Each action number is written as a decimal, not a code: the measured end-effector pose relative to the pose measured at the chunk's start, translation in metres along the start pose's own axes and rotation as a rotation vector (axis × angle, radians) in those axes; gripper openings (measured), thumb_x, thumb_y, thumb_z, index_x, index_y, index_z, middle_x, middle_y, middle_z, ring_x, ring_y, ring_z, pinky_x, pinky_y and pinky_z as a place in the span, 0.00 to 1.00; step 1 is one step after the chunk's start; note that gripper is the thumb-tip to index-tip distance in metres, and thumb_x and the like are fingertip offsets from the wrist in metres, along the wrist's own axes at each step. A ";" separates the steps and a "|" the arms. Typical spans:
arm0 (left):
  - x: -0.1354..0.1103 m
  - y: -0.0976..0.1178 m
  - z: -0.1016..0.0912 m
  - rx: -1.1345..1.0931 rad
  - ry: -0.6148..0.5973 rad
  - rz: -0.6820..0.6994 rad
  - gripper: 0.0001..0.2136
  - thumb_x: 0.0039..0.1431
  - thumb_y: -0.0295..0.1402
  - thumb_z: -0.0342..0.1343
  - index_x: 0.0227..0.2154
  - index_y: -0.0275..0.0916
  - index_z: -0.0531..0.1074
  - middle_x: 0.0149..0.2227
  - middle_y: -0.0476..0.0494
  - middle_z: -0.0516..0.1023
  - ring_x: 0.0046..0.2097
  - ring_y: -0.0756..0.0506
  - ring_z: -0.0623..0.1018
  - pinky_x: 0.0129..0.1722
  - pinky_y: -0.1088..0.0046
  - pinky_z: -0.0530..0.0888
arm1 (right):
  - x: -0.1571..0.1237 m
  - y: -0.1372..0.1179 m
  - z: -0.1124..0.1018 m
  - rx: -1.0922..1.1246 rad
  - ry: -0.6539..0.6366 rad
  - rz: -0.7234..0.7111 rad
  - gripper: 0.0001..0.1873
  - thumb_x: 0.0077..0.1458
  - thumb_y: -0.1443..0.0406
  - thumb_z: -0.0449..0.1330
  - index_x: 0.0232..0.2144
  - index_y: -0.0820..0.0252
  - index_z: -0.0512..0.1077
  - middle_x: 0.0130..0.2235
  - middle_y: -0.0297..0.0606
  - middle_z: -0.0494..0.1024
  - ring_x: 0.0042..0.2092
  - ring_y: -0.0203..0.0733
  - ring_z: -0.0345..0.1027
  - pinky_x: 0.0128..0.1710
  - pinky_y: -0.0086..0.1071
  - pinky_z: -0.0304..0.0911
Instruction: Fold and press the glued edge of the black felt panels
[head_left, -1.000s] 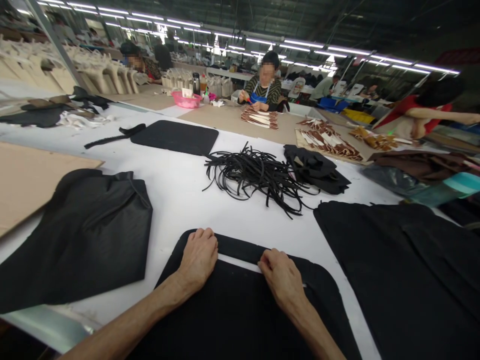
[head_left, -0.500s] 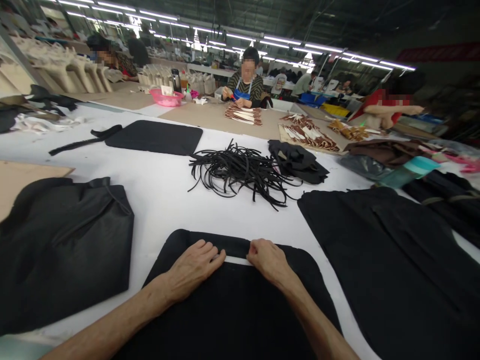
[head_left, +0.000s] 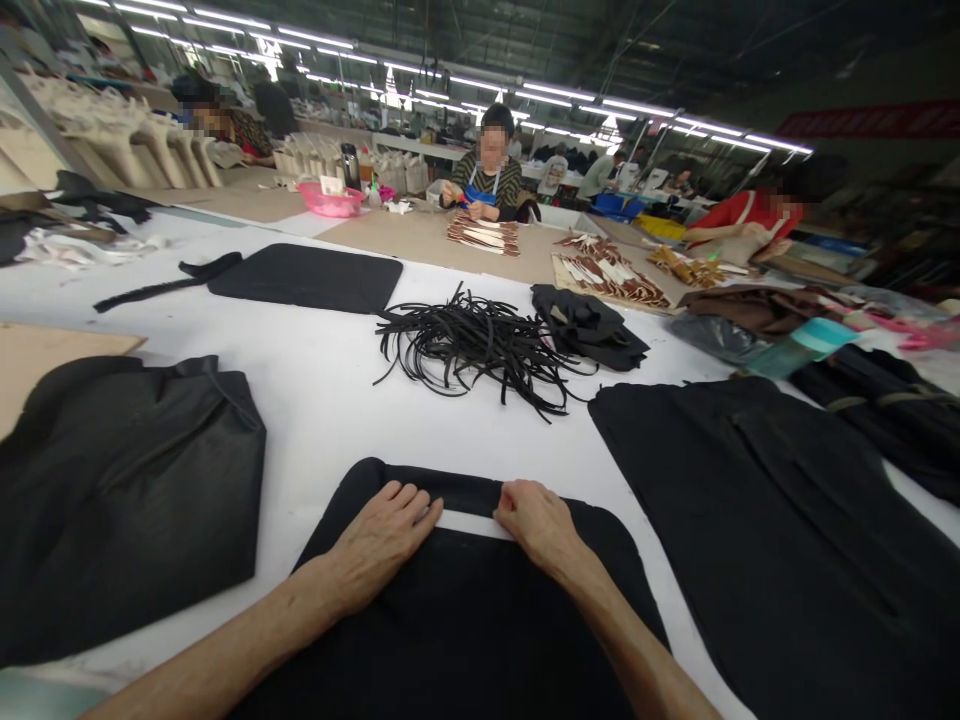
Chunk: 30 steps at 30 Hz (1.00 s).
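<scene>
A black fabric panel [head_left: 465, 620] with rounded corners lies in front of me. Along its far side runs a black band [head_left: 457, 492], and below that a narrow white strip [head_left: 472, 524] shows between my hands; whether it is tape or the tabletop I cannot tell. My left hand [head_left: 394, 535] has its fingers curled over the band, thumb toward the middle. Opposite it, my right hand [head_left: 536, 515] pinches the band with bent fingers. Both hands' fingertips are partly hidden.
Beyond the panel lies a heap of black strips [head_left: 480, 350], beside crumpled black cloth [head_left: 589, 325]. Black pieces flank me, left [head_left: 135, 510] and right [head_left: 765, 500]. A flat black panel [head_left: 304, 278] lies farther back. A co-worker [head_left: 487, 175] sits across the table.
My left hand has slid slightly left along the band, and more of the white strip shows. The right hand stays almost in place. At the far right, a co-worker's outstretched arm has drawn in.
</scene>
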<state>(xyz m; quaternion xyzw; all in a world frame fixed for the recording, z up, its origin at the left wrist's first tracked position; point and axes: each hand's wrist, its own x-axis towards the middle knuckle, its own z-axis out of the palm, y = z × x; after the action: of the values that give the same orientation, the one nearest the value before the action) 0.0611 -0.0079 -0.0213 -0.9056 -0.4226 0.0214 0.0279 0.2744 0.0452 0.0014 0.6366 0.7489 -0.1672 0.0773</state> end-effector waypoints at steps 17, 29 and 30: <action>-0.040 -0.014 -0.002 0.025 0.013 -0.429 0.19 0.55 0.19 0.42 0.49 0.34 0.67 0.47 0.36 0.70 0.47 0.39 0.67 0.47 0.61 0.64 | -0.002 -0.024 0.008 -0.026 0.052 -0.104 0.11 0.55 0.68 0.50 0.29 0.57 0.72 0.34 0.37 0.75 0.38 0.43 0.66 0.33 0.32 0.51; -0.006 0.016 0.001 -0.117 0.020 -0.222 0.18 0.56 0.18 0.42 0.49 0.32 0.65 0.47 0.36 0.70 0.49 0.42 0.68 0.49 0.65 0.66 | 0.009 -0.037 0.004 0.010 0.027 -0.135 0.10 0.53 0.68 0.51 0.29 0.58 0.73 0.34 0.39 0.77 0.38 0.43 0.68 0.33 0.31 0.53; -0.005 0.016 0.003 -0.118 0.012 -0.216 0.18 0.56 0.18 0.41 0.49 0.31 0.64 0.47 0.36 0.70 0.49 0.42 0.68 0.48 0.66 0.67 | 0.010 -0.035 0.006 0.019 0.029 -0.137 0.10 0.52 0.68 0.52 0.29 0.58 0.73 0.35 0.40 0.77 0.38 0.43 0.68 0.33 0.31 0.53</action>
<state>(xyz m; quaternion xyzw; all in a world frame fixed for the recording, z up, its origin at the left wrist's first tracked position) 0.0701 -0.0220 -0.0257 -0.8551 -0.5179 -0.0120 -0.0206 0.2374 0.0474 -0.0017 0.5870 0.7900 -0.1701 0.0490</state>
